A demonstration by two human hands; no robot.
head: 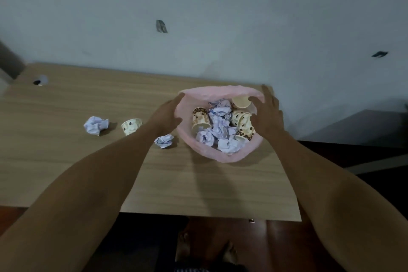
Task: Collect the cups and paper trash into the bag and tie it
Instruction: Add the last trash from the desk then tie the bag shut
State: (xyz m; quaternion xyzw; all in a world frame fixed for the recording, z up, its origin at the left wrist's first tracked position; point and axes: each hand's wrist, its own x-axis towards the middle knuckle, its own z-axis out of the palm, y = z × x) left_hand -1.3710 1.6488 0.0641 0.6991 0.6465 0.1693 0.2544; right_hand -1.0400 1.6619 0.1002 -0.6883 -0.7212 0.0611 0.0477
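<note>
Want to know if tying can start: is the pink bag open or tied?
Open: the pink bag shows its mouth spread wide, cups and crumpled paper visible inside.

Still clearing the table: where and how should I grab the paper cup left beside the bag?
The paper cup lies tipped on the table, mouth facing right. Come from above with the left hand, the nearer one, and pinch across its side wall near the rim, probably the easiest hold.

wooden table (pixel 66 161), pink bag (pixel 207 152), cup (pixel 131 126), paper balls (pixel 96 125)
</note>
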